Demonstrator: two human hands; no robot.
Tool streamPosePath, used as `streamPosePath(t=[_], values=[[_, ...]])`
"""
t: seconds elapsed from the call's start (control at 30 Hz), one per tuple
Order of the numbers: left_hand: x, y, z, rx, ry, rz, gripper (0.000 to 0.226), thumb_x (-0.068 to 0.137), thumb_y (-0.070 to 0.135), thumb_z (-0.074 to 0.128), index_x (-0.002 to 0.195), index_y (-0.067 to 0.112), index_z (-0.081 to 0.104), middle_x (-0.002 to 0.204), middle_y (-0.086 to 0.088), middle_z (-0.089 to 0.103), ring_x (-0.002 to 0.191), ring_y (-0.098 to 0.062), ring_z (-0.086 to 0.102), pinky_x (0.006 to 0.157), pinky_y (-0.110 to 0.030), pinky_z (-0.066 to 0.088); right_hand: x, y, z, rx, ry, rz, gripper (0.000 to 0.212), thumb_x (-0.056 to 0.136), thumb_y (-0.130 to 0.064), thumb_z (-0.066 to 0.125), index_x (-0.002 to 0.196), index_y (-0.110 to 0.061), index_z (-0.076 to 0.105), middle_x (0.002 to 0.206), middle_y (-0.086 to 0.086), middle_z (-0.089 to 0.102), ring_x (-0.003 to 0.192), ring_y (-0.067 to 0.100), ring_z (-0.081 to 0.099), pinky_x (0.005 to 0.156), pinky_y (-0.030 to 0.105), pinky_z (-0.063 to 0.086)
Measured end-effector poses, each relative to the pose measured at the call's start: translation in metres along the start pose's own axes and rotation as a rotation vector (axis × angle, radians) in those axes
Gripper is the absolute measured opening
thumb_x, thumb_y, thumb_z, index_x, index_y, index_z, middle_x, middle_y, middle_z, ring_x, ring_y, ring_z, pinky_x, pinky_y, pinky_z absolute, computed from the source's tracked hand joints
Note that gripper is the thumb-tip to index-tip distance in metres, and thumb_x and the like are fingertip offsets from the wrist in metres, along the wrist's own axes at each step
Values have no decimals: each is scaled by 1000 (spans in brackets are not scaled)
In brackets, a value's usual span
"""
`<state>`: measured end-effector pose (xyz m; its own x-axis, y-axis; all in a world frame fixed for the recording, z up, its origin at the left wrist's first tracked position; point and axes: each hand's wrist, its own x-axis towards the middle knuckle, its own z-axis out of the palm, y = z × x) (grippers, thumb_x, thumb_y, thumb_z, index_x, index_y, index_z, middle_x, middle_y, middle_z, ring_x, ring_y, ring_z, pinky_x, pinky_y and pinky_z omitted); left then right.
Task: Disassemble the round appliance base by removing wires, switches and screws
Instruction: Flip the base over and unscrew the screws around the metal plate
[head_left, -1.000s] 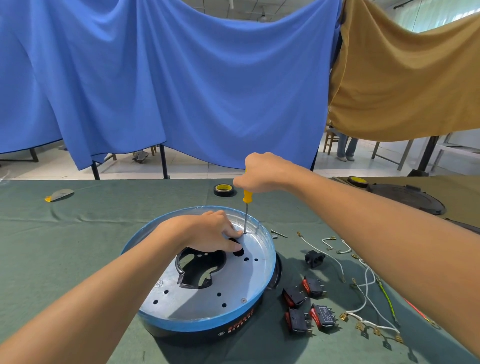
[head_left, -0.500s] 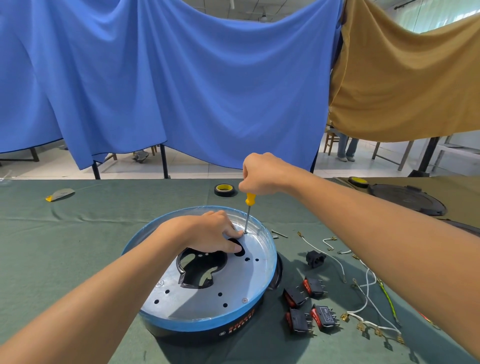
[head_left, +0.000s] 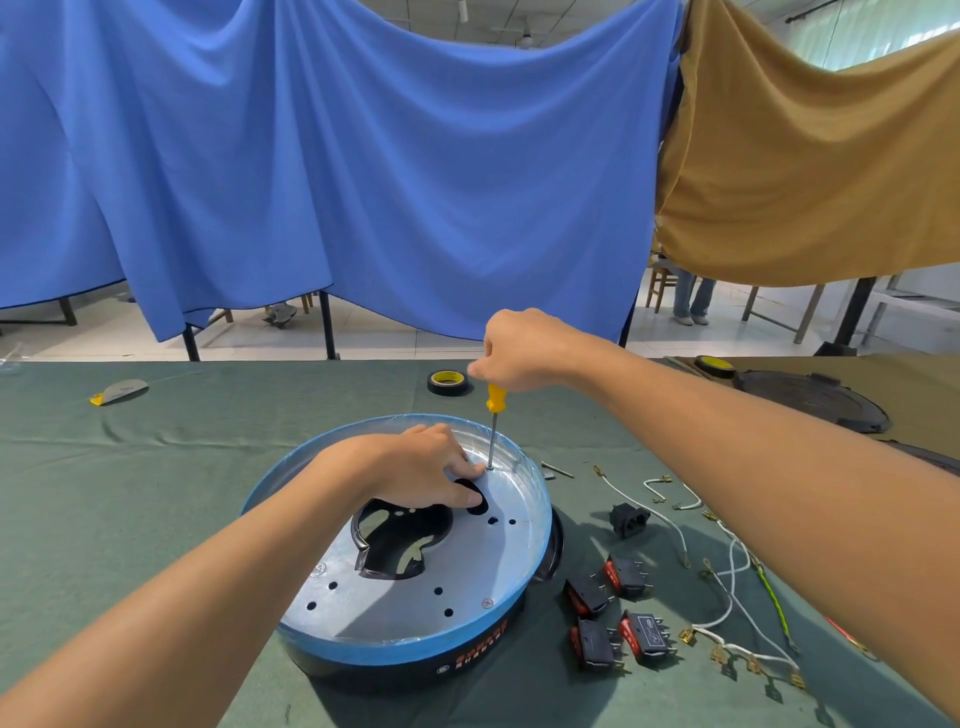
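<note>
Right hand (head_left: 524, 353) grips screwdriver (head_left: 493, 415); left hand (head_left: 415, 467) steadies base (head_left: 415, 639)

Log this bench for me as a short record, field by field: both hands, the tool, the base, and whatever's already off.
Right hand: grips screwdriver handle from above
Screwdriver: upright, tip on the plate's far side
Left hand: rests on round base, fingertips beside the tip
Removed: four switches and wires on the cloth, right of base
In place: one screw near the front rim
</note>
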<state>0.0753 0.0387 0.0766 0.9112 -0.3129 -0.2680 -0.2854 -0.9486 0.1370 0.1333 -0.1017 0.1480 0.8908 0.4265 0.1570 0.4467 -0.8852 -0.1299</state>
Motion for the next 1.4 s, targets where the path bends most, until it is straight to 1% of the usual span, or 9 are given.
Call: streamPosePath(t=[0.07, 0.23, 0.37, 0.53, 0.67, 0.9, 1.03, 1.2, 1.4], values=[[0, 0, 0, -4, 2, 1, 51, 95, 53, 45, 143, 36, 41, 143, 6, 34, 135, -20, 24, 108, -40, 24, -1, -1, -1, 15, -13, 11, 30, 80, -20, 54, 57, -15, 36, 59, 3, 33, 60, 23, 31, 53, 32, 26], [0, 0, 1, -2, 3, -2, 51, 95, 53, 45, 143, 38, 40, 144, 8, 32, 137, -18, 22, 111, -40, 23, -4, 1, -1, -9, 30, 36, 37, 89, -33, 50, 60, -16, 35, 60, 1, 38, 56, 20, 35, 50, 28, 26], [0, 0, 0, -1, -4, 0, 51, 95, 53, 45, 144, 38, 40, 145, 7, 32, 137, -18, 23, 112, -41, 23, -3, 1, -1, 22, -4, 26, 32, 84, -16, 52, 59, -16, 32, 59, 2, 29, 59, 22, 28, 51, 30, 22], [0, 0, 0, 2, -4, -4, 52, 95, 53, 44, 144, 38, 39, 144, 7, 32, 137, -19, 22, 113, -41, 22, -4, 2, -1, 12, 35, 35, 38, 88, -31, 54, 60, -17, 34, 58, 1, 36, 56, 21, 34, 49, 28, 25], [0, 0, 0, 8, -1, -2, 51, 95, 53, 44, 144, 38, 39, 144, 6, 32, 137, -19, 22, 112, -42, 23, -5, 1, -2, 13, 33, 47, 27, 81, -19, 54, 61, -17, 36, 60, 1, 36, 59, 22, 34, 50, 28, 26], [-1, 0, 0, 1, -4, 1, 51, 95, 53, 45, 144, 38, 39, 143, 6, 33, 136, -20, 24, 112, -43, 23, -7, 2, -3, -66, 36, 61, 38, 91, -41, 50, 63, -17, 40, 68, 0, 46, 62, 20, 44, 52, 28, 27], [0, 1, -1, 11, -6, 5, 51, 96, 52, 44, 144, 36, 39, 145, 5, 32, 136, -21, 24, 113, -42, 24, -3, 1, -1, -12, 5, 42, 24, 86, -19, 53, 65, -15, 42, 65, 3, 40, 60, 21, 36, 52, 28, 29], [-1, 1, -1, 13, 6, 12, 50, 96, 51, 44, 144, 35, 41, 144, 6, 34, 136, -20, 23, 111, -40, 24, -4, 1, 1, -16, 52, 61, 33, 88, -37, 53, 65, -15, 41, 66, 1, 46, 59, 19, 42, 51, 27, 28], [-2, 1, -1, 12, 0, 14, 50, 97, 50, 44, 144, 34, 41, 145, 6, 34, 136, -20, 24, 111, -40, 24, -1, 0, 1, 54, -10, 44, 25, 81, -20, 54, 61, -15, 39, 61, 3, 37, 61, 23, 35, 51, 28, 26]])
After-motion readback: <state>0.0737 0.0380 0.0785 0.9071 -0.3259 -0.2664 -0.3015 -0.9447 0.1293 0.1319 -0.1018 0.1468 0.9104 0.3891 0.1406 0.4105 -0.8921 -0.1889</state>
